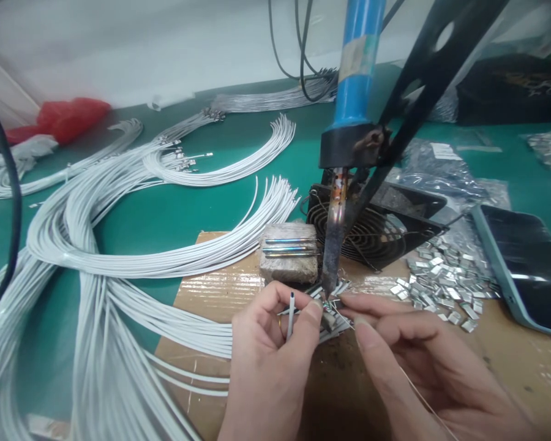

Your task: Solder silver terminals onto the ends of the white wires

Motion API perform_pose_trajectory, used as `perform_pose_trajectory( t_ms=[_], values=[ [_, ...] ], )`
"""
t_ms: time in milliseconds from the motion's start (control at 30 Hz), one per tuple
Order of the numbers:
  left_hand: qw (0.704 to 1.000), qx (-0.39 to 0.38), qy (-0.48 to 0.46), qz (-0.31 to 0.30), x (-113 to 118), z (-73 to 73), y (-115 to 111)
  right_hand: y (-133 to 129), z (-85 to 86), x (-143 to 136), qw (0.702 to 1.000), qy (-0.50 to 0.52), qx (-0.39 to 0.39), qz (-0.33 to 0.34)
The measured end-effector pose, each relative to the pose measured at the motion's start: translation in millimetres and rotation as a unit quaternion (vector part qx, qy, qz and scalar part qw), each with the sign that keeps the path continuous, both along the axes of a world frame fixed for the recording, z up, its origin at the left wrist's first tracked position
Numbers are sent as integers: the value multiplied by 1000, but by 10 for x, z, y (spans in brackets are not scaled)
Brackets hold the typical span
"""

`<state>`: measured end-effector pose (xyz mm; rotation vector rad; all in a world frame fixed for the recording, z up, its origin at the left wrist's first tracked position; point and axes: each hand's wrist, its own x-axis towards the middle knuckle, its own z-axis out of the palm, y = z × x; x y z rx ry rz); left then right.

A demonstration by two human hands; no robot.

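Note:
My left hand is closed, and a short length of white cable with a dark tip sticks up from between its fingers. Its thumb and forefinger pinch close to the tip of a soldering iron, which hangs point-down from a black holder. Thin solder wire runs through my right hand, whose thumb and fingers pinch it just right of the iron's tip. Several white cable ends lie beneath the fingertips. What exactly touches the iron's tip is too small to make out.
Bundles of white cables spread over the green mat on the left. Behind my hands are a grey block and a black fan. Small metal pieces lie beside a phone on the right, with cardboard underneath.

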<state>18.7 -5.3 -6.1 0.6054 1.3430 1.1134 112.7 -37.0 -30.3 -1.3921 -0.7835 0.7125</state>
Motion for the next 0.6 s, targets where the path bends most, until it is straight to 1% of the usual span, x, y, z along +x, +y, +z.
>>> perform_pose_trajectory(
  t_ms=[67, 100, 200, 267, 333, 400, 500, 600],
  values=[
    [1000, -6, 9, -12, -3, -15, -10, 12, -48, 92, 998, -55, -8, 18],
    [1000, -11, 18, -13, 4, -16, -19, 22, -77, 150, 994, -100, -17, 29],
    [999, -27, 40, -15, 39, 12, -52, 55, -147, 306, 965, -250, -33, 71],
    [998, -26, 45, -23, 50, 43, -77, 70, -160, 359, 950, -290, -40, 111],
    [997, -22, 52, -48, 35, 69, -103, 77, -147, 371, 948, -275, -40, 158],
    [994, -17, 61, -90, -5, 80, -129, 78, -123, 368, 950, -236, -52, 197],
    [986, 7, 79, -146, -77, 59, -167, 71, -92, 378, 947, -187, -67, 253],
    [977, 32, 112, -180, -126, 5, -204, 63, -69, 402, 944, -173, -48, 278]
  ],
)
